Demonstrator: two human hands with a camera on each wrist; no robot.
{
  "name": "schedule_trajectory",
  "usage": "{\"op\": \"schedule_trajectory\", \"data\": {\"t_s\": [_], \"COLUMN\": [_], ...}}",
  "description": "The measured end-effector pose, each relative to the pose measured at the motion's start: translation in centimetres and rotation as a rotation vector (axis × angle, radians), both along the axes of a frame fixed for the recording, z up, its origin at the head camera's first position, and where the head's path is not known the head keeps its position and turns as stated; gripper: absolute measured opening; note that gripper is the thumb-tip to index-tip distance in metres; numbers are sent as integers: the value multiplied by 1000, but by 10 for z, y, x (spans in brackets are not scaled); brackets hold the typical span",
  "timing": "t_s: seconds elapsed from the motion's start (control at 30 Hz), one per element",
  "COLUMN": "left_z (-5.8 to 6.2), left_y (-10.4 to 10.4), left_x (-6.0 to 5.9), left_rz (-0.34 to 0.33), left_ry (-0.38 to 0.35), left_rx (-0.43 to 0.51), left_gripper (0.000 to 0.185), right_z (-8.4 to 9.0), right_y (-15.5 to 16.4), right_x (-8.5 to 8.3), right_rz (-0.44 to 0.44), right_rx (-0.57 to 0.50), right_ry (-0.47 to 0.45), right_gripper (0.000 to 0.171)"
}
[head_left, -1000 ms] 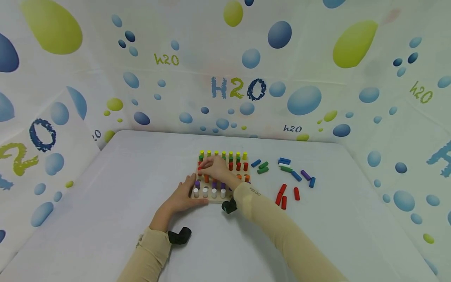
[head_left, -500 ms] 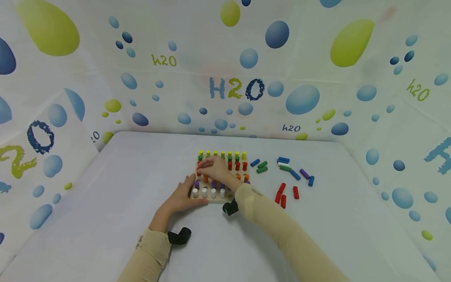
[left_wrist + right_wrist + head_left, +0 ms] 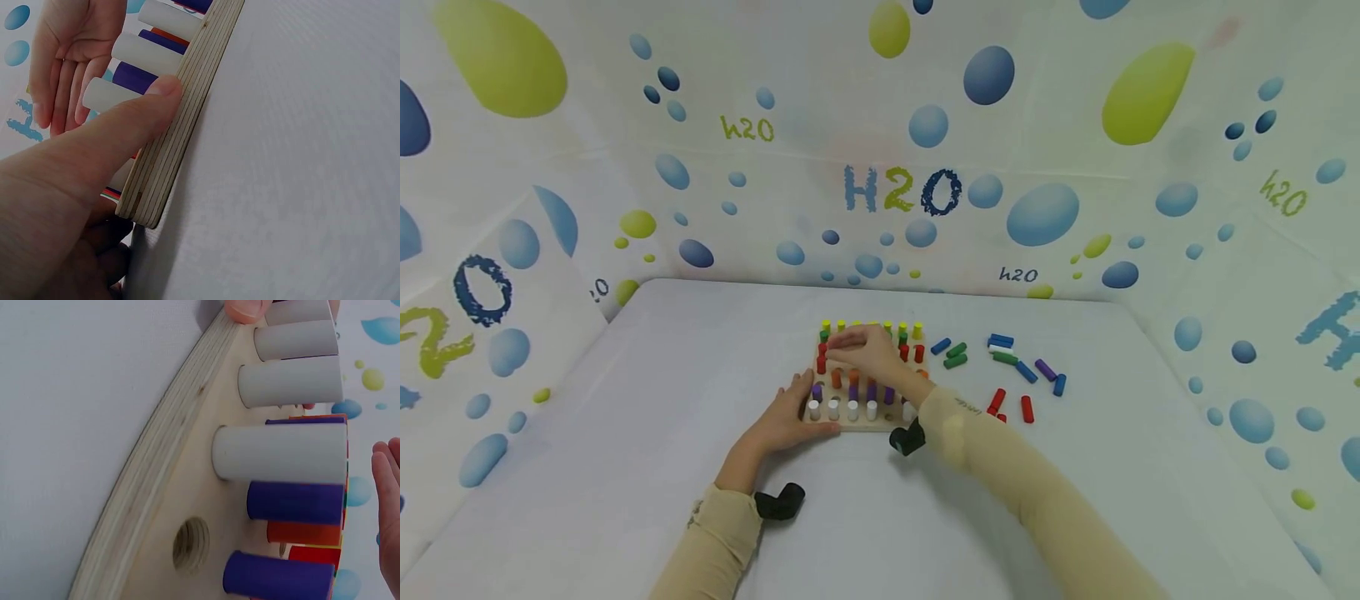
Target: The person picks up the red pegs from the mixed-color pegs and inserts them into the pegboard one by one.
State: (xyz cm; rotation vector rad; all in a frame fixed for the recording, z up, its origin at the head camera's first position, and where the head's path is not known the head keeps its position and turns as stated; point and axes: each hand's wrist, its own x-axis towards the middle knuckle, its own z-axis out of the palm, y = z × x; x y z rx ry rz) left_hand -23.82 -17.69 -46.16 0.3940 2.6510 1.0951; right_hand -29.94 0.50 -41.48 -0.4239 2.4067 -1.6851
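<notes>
A wooden pegboard (image 3: 868, 427) carries rows of yellow, green, red, orange, purple and white pegs. My left hand (image 3: 786, 417) holds its near left corner; in the left wrist view the thumb (image 3: 140, 112) presses the plywood edge. Over the middle rows hovers my right hand (image 3: 872, 354), fingers extended and nothing in them. Left of its fingertips, a red peg (image 3: 821, 365) stands upright in the board. White pegs (image 3: 281, 453) line the front row, with a bare hole (image 3: 190, 545) beside them. The right hand hides part of the red and green rows.
Right of the board lie loose pegs: blue (image 3: 941, 346), green (image 3: 956, 361), purple (image 3: 1046, 369) and several red ones, including a red peg (image 3: 1027, 409) farthest right. The right sleeve (image 3: 1000, 450) partly covers the nearer red ones. A white cloth (image 3: 625, 433) covers the table.
My right hand has let go of the red peg at the board's left side, straightened its fingers and drawn back to the right. The left hand keeps its place.
</notes>
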Motion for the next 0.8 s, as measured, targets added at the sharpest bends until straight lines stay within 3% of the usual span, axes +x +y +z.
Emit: {"op": "schedule_trajectory", "data": {"t_s": [0.27,0.8], "left_z": [-1,-3], "left_y": [0,0], "left_x": [-1,-1], "left_rz": [2,23], "left_ry": [-9,-9], "left_rx": [-5,-14], "left_gripper": [109,110], "right_z": [5,10], "right_y": [18,64], "right_x": [4,17], "right_rz": [51,73], "right_rx": [-23,-64], "right_ry": [21,53], "right_gripper": [27,28]}}
